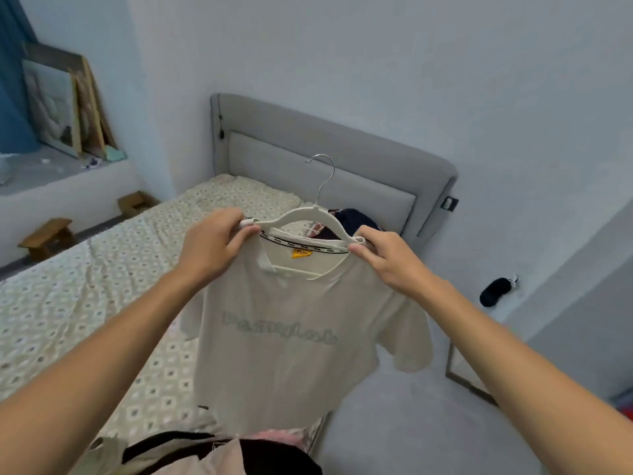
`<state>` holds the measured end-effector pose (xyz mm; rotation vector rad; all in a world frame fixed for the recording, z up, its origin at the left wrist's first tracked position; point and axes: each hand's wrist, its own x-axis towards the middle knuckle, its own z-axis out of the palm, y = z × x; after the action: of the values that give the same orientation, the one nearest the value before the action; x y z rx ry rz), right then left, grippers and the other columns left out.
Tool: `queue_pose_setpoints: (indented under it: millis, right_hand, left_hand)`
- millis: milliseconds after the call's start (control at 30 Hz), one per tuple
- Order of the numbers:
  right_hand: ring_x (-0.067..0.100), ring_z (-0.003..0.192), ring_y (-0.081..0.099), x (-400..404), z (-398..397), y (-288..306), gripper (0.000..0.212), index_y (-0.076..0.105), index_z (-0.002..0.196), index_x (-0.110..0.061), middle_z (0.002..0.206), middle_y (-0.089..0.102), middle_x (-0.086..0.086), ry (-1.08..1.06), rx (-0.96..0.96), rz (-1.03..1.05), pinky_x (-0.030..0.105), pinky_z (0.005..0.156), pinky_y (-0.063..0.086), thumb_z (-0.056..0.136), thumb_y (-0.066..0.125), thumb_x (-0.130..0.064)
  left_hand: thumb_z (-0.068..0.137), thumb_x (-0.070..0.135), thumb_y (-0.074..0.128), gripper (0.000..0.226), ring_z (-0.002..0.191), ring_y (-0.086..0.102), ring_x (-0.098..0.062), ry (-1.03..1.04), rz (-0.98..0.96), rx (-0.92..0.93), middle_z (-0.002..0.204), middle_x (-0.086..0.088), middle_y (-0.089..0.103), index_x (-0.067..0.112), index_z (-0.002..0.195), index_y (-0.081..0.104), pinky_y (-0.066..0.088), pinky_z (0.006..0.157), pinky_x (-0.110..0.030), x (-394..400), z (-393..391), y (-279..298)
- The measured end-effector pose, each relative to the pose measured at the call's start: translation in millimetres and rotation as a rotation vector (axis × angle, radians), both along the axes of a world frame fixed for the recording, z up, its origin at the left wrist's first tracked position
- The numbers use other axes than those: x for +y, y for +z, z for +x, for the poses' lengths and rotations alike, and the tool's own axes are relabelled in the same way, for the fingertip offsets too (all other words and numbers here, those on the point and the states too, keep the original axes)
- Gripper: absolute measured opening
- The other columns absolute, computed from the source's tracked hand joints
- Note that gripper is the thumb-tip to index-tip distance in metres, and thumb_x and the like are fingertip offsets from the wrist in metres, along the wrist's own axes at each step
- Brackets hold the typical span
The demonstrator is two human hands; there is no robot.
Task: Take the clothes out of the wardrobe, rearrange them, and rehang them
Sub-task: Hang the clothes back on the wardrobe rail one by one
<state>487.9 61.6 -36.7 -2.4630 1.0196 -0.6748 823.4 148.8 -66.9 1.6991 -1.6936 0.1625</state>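
Soft even daylight, slight blur, wide-angle distortion

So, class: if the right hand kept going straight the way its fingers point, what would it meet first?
The right hand points left along the hanger, so probably the T-shirt collar, then the left hand. Depth is uncertain.

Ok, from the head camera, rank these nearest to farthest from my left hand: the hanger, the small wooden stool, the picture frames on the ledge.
1. White hanger: held at its end by the left hand.
2. Small wooden stool: on the floor, left of the bed.
3. Picture frames: leaning in the far left corner.
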Motion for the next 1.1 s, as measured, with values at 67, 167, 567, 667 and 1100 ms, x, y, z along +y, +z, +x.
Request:
queue_pose_setpoints:
  millis: [67,167,567,667,1100]
  right_hand:
    - [0.015,0.062,0.04,1.5,-10.8,11.4,0.022,0.057,0.087,-0.027,0.065,0.049,-0.004,-0.07,-0.033,-0.011,0.037,0.062,0.034,0.106,0.058,-0.038]
    - [0.012,0.059,0.039,8.5,-32.3,21.5,0.022,0.059,0.084,-0.026,0.061,0.047,-0.003,-0.226,-0.139,-0.047,0.034,0.061,0.034,0.104,0.062,-0.033]
    - [0.02,0.064,0.053,3.8,-149.9,14.9,0.024,0.063,0.086,-0.021,0.062,0.055,-0.004,-0.66,-0.148,-0.194,0.04,0.063,0.043,0.104,0.06,-0.037]
    - [0.023,0.067,0.055,-2.2,-175.5,7.3,0.024,0.062,0.087,-0.022,0.062,0.054,-0.006,-0.706,-0.123,-0.192,0.042,0.066,0.046,0.105,0.059,-0.037]
    - [0.02,0.077,0.06,-29.4,-300.3,-4.3,0.021,0.067,0.096,-0.021,0.079,0.066,-0.006,-0.804,-0.176,-0.077,0.042,0.073,0.051,0.103,0.061,-0.04]
  left_hand:
    - [0.101,0.055,0.047,0.037,0.074,0.042,-0.019,-0.065,-0.034,-0.025,0.078,0.006,0.045,0.024,0.08,0.042,0.031,0.062,-0.036,-23.7,-13.0,9.7]
    - [0.103,0.048,0.047,0.032,0.082,0.047,-0.024,-0.133,-0.1,-0.074,0.084,0.002,0.05,0.02,0.087,0.049,0.032,0.069,-0.037,-55.7,-42.8,22.3]
    - [0.104,0.053,0.041,0.047,0.115,0.049,-0.023,-0.384,-0.085,0.039,0.116,0.003,0.056,0.02,0.136,0.054,0.036,0.11,-0.049,-130.0,-264.5,36.2]
    - [0.102,0.059,0.038,0.051,0.112,0.048,-0.022,-0.483,-0.045,0.137,0.114,0.003,0.052,0.025,0.136,0.054,0.037,0.106,-0.047,-139.8,-318.8,39.2]
    - [0.108,0.048,0.027,0.035,0.088,0.04,-0.024,-0.558,-0.031,0.242,0.09,-0.002,0.042,0.027,0.085,0.043,0.044,0.084,-0.049,-204.7,-479.3,44.0]
